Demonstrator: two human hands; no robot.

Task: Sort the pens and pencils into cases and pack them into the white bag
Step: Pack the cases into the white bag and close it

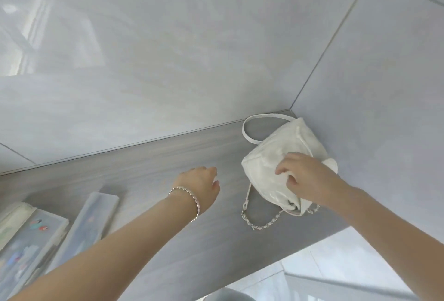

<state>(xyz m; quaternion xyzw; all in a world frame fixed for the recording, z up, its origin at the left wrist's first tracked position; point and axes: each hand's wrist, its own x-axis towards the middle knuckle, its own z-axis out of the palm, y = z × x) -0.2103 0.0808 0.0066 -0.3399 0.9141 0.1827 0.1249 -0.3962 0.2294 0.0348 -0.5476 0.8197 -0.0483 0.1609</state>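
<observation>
surface: grey wood-grain counter [156, 164], front edge falling away at 5 o'clock to pale floor tiles. two glossy pale grey tiled walls [168, 48] meet in a corner at 2 o'clock.

white soft fabric bag [271, 154] lies on the counter, tucked into that corner against the right wall. long axis roughly 12-to-6. the 6 end looks like the mouth, but it's too blurred to confirm. flat white strap [244, 130] loops out at 11 of the bag, silver chain strap [266, 225] trails on the counter at 7.

right hand [305, 176] on top of the bag, fingers curled into the fabric, gripping it. left hand [199, 179] at 9 of the bag, clear of it, fingers loosely bent, holding nothing. silver bracelet [186, 198] on that wrist.

long narrow translucent plastic case [96, 219] and wider translucent plastic case [33, 240] lie side by side at 8 o'clock, coloured contents blurred.
</observation>
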